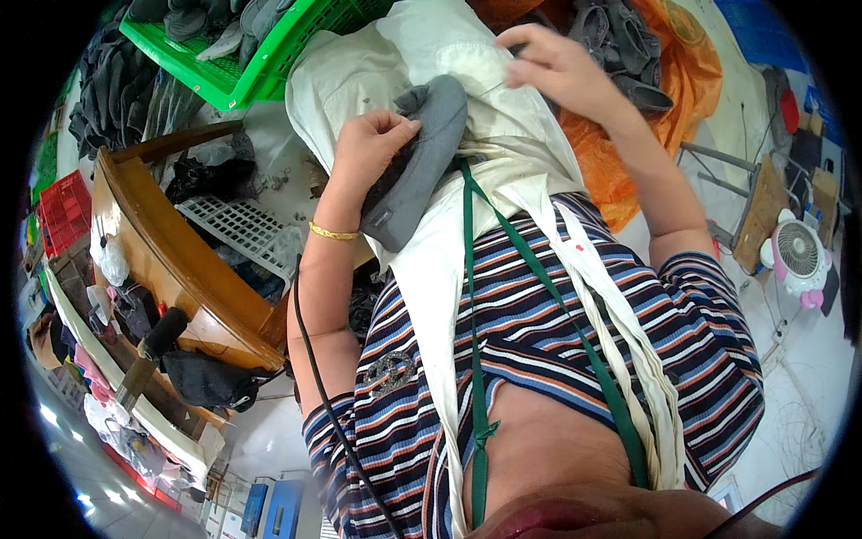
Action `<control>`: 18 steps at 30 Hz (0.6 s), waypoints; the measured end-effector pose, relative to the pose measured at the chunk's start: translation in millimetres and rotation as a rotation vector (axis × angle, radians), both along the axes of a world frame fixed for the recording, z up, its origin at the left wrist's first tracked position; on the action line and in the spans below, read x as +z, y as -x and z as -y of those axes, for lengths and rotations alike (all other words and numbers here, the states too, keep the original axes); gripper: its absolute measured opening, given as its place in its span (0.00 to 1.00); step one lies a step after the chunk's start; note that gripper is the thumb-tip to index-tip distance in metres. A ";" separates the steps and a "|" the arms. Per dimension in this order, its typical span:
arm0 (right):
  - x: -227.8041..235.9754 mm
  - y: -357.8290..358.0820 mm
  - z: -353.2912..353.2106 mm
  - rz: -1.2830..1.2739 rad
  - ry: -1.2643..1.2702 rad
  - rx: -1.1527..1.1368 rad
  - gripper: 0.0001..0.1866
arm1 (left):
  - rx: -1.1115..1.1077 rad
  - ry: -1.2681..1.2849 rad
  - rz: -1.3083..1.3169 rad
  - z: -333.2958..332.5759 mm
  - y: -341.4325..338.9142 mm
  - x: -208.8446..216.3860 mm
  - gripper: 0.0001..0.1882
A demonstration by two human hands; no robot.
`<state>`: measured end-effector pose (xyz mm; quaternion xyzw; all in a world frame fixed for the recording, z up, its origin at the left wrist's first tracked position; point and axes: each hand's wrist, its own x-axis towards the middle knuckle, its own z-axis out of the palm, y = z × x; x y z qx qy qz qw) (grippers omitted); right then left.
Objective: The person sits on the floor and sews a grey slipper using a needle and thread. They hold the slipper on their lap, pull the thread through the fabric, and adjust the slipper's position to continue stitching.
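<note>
Across my lap, on the white apron point(530, 135), lies a grey cloth shoe point(422, 166), tilted with its long flat side toward me. My left hand point(366, 148), with a gold bracelet at the wrist, pinches the shoe's edge between thumb and fingers. To the right and apart from the shoe, my right hand point(558, 74) is raised over the apron. Its thumb and fingers are bent together and slightly blurred, with a small dark spot between them. A faint thin line, perhaps thread, runs between the shoe and this hand.
A green plastic crate point(229, 85) with grey shoes stands far left. An orange sack point(687, 63) far right holds more grey shoes point(620, 40). At left are a curved wooden bench point(180, 260) and a white grid basket point(238, 229). A pink-and-white fan point(797, 251) stands at right.
</note>
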<state>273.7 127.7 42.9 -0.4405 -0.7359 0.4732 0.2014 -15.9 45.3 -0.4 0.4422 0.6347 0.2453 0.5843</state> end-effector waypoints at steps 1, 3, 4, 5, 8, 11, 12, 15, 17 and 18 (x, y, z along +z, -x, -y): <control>-1.2 15.4 1.5 0.006 0.004 0.062 0.10 | 0.006 -0.010 -0.026 1.1 -0.7 0.5 0.13; -0.6 46.2 6.4 0.038 -0.165 0.244 0.07 | 0.020 -0.027 -0.037 2.5 -2.9 1.7 0.13; -12.8 58.7 7.9 0.074 -0.313 0.255 0.05 | 0.023 -0.038 -0.020 2.0 -3.7 1.2 0.13; -23.3 70.8 9.8 0.104 -0.459 0.270 0.03 | 0.033 -0.048 -0.006 2.7 -3.6 1.9 0.12; -31.1 86.6 8.8 0.331 -0.584 0.372 0.01 | 0.008 -0.057 -0.030 3.7 -4.0 3.5 0.11; -36.0 89.8 8.6 0.266 -0.631 0.351 0.03 | 0.019 -0.040 0.084 1.3 0.2 -0.8 0.09; -36.4 89.4 7.7 0.287 -0.616 0.373 0.01 | 0.022 -0.031 0.107 -0.2 3.5 -5.5 0.09; -37.7 87.4 4.8 0.280 -0.509 0.401 0.02 | 0.036 -0.007 0.172 -0.2 9.7 -15.2 0.07; -46.3 84.6 6.5 0.177 -0.347 0.356 0.04 | 0.041 0.018 0.203 2.2 6.3 -14.1 0.07; -50.0 85.9 9.9 0.114 -0.347 0.331 0.05 | 0.051 0.021 0.217 2.2 3.9 -15.9 0.07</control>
